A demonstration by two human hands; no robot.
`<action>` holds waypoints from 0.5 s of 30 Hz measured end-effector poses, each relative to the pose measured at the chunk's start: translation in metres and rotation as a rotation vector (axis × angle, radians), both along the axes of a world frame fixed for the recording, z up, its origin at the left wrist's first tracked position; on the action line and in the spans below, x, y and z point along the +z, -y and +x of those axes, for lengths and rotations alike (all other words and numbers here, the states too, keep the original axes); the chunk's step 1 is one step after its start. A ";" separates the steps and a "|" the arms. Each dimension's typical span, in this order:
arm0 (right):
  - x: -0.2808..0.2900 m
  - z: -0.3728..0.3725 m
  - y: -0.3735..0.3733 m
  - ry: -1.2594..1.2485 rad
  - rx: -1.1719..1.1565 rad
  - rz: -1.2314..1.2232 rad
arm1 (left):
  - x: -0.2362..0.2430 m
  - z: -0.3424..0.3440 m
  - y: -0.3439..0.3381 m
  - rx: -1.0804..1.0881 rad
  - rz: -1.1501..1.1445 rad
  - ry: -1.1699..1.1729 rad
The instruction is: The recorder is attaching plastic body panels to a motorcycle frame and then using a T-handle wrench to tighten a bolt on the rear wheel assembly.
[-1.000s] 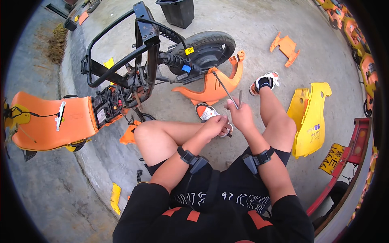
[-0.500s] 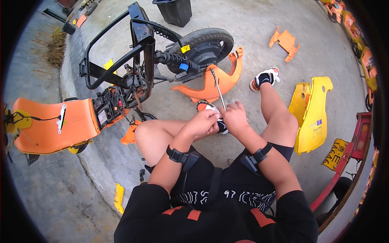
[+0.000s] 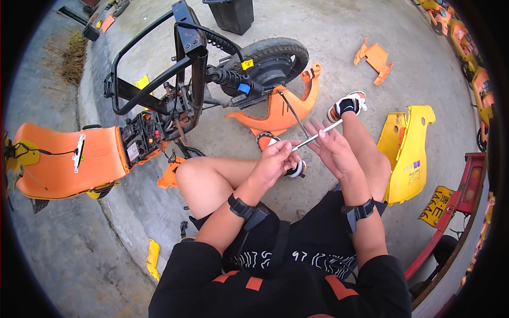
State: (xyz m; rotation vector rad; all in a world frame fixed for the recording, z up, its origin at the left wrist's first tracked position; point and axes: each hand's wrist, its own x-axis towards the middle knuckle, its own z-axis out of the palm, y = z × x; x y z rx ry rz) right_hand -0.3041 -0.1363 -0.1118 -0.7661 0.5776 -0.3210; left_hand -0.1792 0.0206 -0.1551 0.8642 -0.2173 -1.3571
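A thin metal T-handle wrench [image 3: 332,126] is in front of me, its shaft slanting up and left towards the orange curved panel [image 3: 275,114]. My left hand [image 3: 274,165] pinches the near-left end of its crossbar between thumb and fingers. My right hand [image 3: 338,153] is open by the crossbar's other half, palm up with fingers spread and thumb close against the bar. The shaft's far tip appears at the panel's upper edge, near the wheel's axle area; whether it touches anything, I cannot tell.
A stripped scooter with black frame [image 3: 193,47], rear wheel [image 3: 273,61] and orange front body [image 3: 69,161] lies ahead and left. A yellow panel [image 3: 408,159] and an orange piece [image 3: 374,61] are at the right. A black bin [image 3: 233,16] stands behind, red bodywork [image 3: 471,183] far right.
My hands were close together around the wrench's handle. The right hand has opened and moved right, uncovering the crossbar, which the left hand still pinches. The shaft has swung slightly.
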 end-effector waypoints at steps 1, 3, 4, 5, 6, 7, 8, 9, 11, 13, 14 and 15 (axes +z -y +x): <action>-0.004 0.003 -0.005 0.020 -0.043 0.058 | -0.003 -0.001 0.002 -0.011 -0.019 -0.003; -0.016 0.018 -0.013 -0.333 0.026 -0.083 | -0.009 -0.007 0.004 -0.018 -0.028 -0.044; -0.021 0.022 -0.015 -0.322 0.148 -0.076 | -0.012 -0.009 0.006 -0.016 -0.024 -0.080; -0.025 0.025 -0.015 -0.309 0.267 -0.071 | -0.016 -0.012 0.008 -0.031 -0.040 -0.118; -0.030 0.030 -0.021 -0.293 0.174 0.010 | -0.018 -0.011 0.008 -0.056 -0.049 -0.126; -0.033 0.032 -0.020 -0.354 0.192 -0.143 | -0.020 -0.010 0.009 -0.080 0.022 -0.074; -0.035 0.033 -0.021 -0.418 0.224 -0.283 | -0.022 -0.008 0.010 -0.113 0.073 -0.025; -0.036 0.034 -0.020 -0.480 0.255 -0.423 | -0.021 -0.002 0.010 -0.142 0.158 0.033; -0.037 0.031 -0.019 -0.556 0.320 -0.993 | -0.016 0.009 0.009 -0.070 0.339 0.247; -0.038 0.027 -0.016 -0.671 0.465 -1.553 | -0.006 0.026 0.007 -0.068 0.418 0.252; -0.039 0.023 -0.018 -0.642 0.436 -1.641 | 0.001 0.037 0.002 -0.101 0.395 0.145; -0.041 0.022 -0.018 -0.673 0.479 -1.640 | 0.008 0.047 -0.002 -0.125 0.363 0.033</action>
